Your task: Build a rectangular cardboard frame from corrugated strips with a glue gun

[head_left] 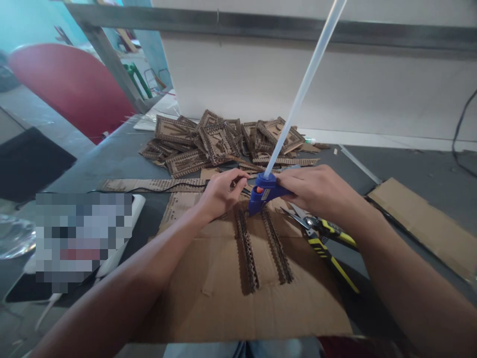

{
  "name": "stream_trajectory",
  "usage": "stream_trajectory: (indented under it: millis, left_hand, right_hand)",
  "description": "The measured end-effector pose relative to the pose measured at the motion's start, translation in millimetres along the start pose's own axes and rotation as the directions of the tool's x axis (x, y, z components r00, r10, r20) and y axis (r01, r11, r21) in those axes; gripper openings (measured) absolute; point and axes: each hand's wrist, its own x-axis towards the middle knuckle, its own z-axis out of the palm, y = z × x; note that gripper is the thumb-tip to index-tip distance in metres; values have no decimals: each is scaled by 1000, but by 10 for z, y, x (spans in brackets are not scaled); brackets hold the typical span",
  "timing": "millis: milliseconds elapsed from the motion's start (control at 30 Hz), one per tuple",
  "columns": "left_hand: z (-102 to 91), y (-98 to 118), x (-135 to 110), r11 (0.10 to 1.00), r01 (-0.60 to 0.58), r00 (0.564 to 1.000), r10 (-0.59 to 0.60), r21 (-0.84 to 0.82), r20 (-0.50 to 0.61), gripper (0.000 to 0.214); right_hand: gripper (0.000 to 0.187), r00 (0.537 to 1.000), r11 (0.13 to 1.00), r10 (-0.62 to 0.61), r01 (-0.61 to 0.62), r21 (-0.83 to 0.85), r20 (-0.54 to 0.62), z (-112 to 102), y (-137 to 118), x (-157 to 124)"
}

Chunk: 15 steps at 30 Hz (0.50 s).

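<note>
My right hand (316,186) is wrapped round the handle of a blue hot glue gun (263,194), with a long glue stick (303,89) rising from its back. The gun's nozzle points down beside a corrugated cardboard strip (246,253) standing on a large cardboard sheet (208,298). To its right runs a second cardboard strip (278,248), roughly parallel. Over the far part of the sheet, my left hand (223,191) has its thumb and fingers drawn together near the gun. What it pinches, if anything, I cannot make out.
Yellow-and-black scissors (320,238) lie open right of the strips. Behind is a heap of layered cardboard pieces (219,141). A black cord (160,187) crosses at left near a white device (137,206). At right lies a cardboard panel (428,223); a red chair (70,84) stands back left.
</note>
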Motion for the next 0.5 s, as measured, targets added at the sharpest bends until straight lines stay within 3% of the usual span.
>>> stream_trajectory:
  millis: [333, 500]
  left_hand:
    - [-2, -18, -3, 1000, -24, 999, 23, -13, -33, 18]
    - [-94, -71, 28, 998, -54, 999, 54, 42, 4, 20]
  right_hand:
    - [11, 998, 1000, 7, -7, -3, 60, -82, 35, -13]
    - [13, 995, 999, 30, -32, 21, 100, -111, 42, -25]
